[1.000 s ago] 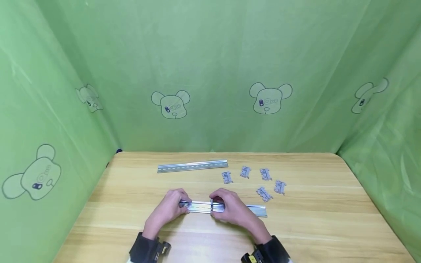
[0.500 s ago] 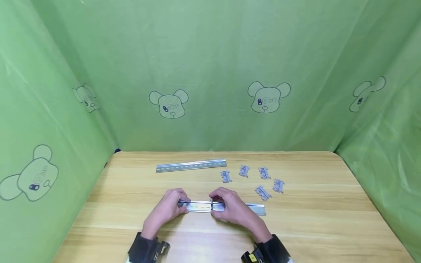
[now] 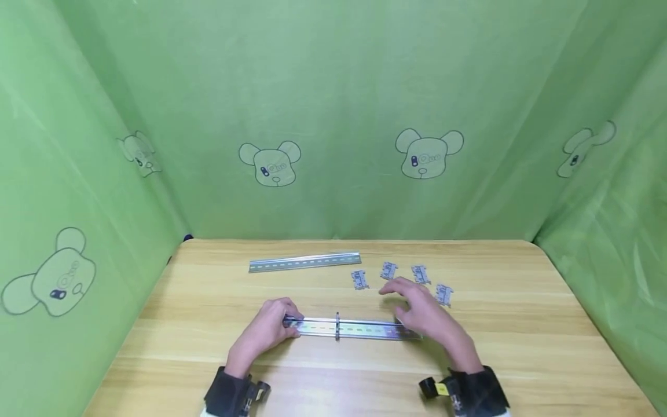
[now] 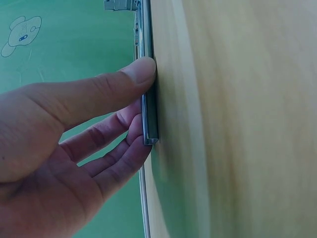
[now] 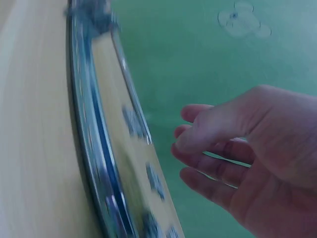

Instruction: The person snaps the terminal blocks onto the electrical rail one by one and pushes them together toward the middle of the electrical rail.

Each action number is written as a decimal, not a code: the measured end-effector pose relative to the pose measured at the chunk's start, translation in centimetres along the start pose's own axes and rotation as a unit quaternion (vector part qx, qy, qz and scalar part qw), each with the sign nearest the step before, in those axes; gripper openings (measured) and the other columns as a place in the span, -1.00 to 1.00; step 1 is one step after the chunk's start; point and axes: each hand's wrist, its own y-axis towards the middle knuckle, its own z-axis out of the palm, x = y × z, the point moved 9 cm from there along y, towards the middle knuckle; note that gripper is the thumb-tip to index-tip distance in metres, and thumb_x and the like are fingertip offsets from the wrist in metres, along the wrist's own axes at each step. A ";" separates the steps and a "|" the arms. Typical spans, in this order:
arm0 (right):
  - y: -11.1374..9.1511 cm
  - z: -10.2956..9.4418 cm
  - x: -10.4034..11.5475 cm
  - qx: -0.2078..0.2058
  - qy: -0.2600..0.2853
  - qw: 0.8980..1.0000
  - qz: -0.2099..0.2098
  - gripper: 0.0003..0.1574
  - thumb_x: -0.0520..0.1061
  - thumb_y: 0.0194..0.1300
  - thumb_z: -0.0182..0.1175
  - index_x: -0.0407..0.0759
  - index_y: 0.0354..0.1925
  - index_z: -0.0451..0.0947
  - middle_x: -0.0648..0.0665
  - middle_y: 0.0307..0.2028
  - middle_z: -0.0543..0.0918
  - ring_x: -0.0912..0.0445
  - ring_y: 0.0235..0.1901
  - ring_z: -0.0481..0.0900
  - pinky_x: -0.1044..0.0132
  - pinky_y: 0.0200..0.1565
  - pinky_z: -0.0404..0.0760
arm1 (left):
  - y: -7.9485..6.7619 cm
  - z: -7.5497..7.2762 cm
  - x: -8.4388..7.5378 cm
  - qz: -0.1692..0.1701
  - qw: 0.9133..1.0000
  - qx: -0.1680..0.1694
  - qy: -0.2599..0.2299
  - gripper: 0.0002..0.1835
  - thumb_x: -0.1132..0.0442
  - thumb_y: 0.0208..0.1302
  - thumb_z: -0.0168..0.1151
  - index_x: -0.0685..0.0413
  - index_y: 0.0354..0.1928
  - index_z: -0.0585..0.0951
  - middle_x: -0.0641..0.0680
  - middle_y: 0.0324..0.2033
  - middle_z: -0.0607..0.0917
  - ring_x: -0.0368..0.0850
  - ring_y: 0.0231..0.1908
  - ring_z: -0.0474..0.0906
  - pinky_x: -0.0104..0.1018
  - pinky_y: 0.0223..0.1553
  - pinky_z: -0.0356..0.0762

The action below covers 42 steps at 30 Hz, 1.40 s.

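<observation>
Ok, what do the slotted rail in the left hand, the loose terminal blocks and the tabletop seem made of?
Slotted rail: metal, perhaps plated steel; shiny, with bright reflections. Loose terminal blocks: probably dull grey plastic, judging by their molded look. Tabletop: smooth wood or printed laminate; pale grain shows, but which is unclear.

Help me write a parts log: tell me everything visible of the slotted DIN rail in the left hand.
The DIN rail is a long, straight, silvery strip, apparently metal, with a row of slots and raised long edges. It lies crosswise on the wood-grain table, slots facing up. The left hand pinches its left end. One terminal block stands across it, left of its middle. The right hand partly hides its right end in the head view; whether it touches is unclear.
</observation>
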 end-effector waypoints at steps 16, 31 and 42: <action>-2.7 -0.4 -3.8 0.078 -0.133 0.988 -0.031 -0.30 -0.69 -0.15 0.11 -0.37 0.02 0.60 -0.26 0.00 0.59 -0.20 0.04 0.54 -0.14 0.14 0.53 | -0.1 0.5 0.0 0.005 1.000 0.004 -0.002 -0.65 0.24 -0.11 0.55 0.13 -0.19 0.77 0.05 -0.24 0.74 -0.03 -0.21 0.65 -0.09 -0.07 0.66; -2.1 -1.9 -4.1 0.058 -0.148 0.987 -0.017 -0.34 -0.50 -0.14 0.35 -0.44 0.05 0.56 -0.41 0.06 0.53 -0.28 0.05 0.51 -0.17 0.09 0.55 | -0.1 0.5 0.3 -0.002 1.000 0.002 -0.005 -0.66 0.23 -0.10 0.55 0.11 -0.18 0.77 -0.02 -0.24 0.73 -0.07 -0.20 0.65 -0.14 -0.07 0.67; -3.1 -4.2 -3.8 -0.045 -0.012 0.999 -0.022 -0.30 -0.34 -0.15 0.48 -0.38 0.06 0.54 -0.21 -0.04 0.62 -0.13 -0.08 0.64 -0.03 -0.02 0.66 | 0.1 0.3 0.4 0.004 1.000 -0.001 0.002 -0.66 0.22 -0.10 0.55 0.09 -0.18 0.77 -0.02 -0.25 0.73 -0.09 -0.21 0.65 -0.16 -0.07 0.68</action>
